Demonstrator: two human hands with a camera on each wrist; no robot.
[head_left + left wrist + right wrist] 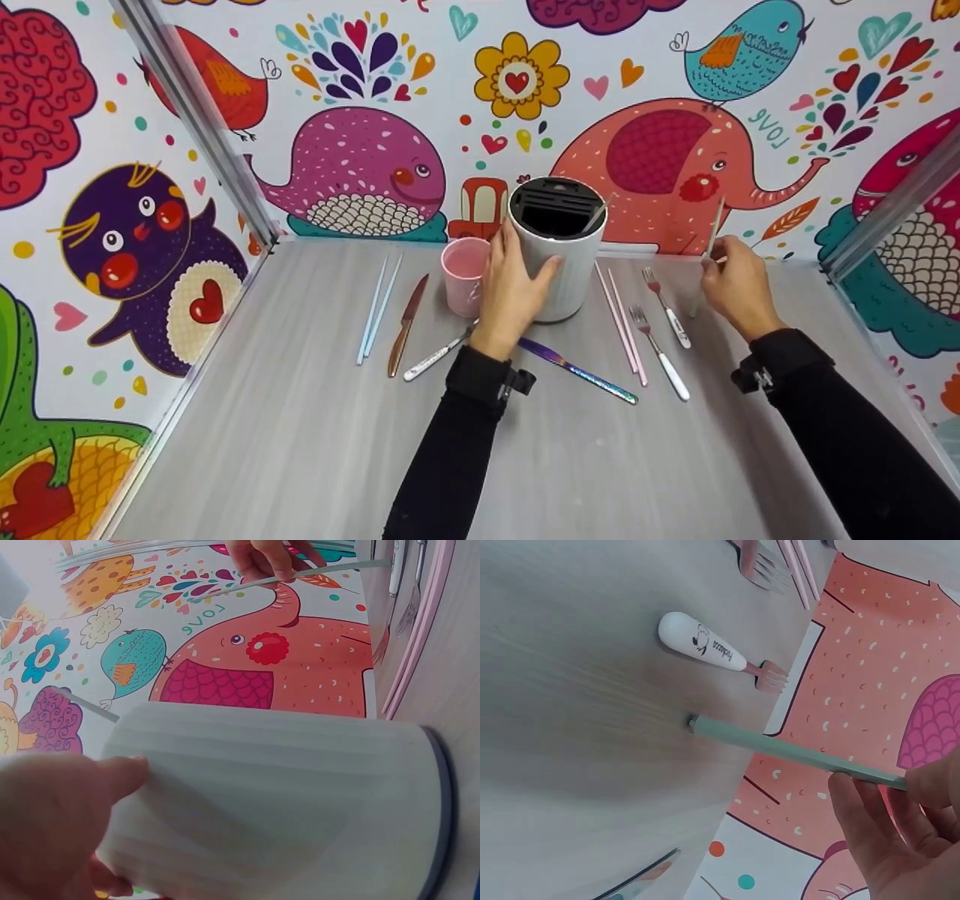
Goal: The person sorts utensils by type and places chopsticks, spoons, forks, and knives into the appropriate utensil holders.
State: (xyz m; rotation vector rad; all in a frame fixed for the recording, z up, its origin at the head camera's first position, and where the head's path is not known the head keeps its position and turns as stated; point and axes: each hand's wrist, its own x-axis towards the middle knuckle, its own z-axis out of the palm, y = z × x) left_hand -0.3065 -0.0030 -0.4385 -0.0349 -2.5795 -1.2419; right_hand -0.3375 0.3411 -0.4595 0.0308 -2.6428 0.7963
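On the grey tabletop (300, 450), hemmed by cartoon-animal walls, we see a white cylindrical cutlery holder (559, 251) standing upright near the back edge. Its lower left side is hidden behind the left hand (514, 289), and what stands inside its dark slotted top is hard to read; one thin stick seems to lean out at the right rim. The pink cup (463, 276) just left of the holder is partly covered by the same hand.

Counting what lies flat: two pale blue chopsticks (377, 309), one brown-handled knife (406, 325), one white-handled utensil (439, 355) whose head is hidden under the left wrist, one iridescent knife (579, 371), two pink chopsticks (622, 324), and two white-handled forks (660, 351).

The left hand reaches forward with its palm against the holder's wall, fingers and thumb curled round it; the left wrist view confirms the thumb pressed on the ribbed side. The right hand (739, 283), well apart to the right, pinches a grey-green chopstick (795, 751) between thumb and fingertips, holding it nearly upright with its lower end touching or just above the table beside the farther fork; its upper part blurs into the elephant mural.
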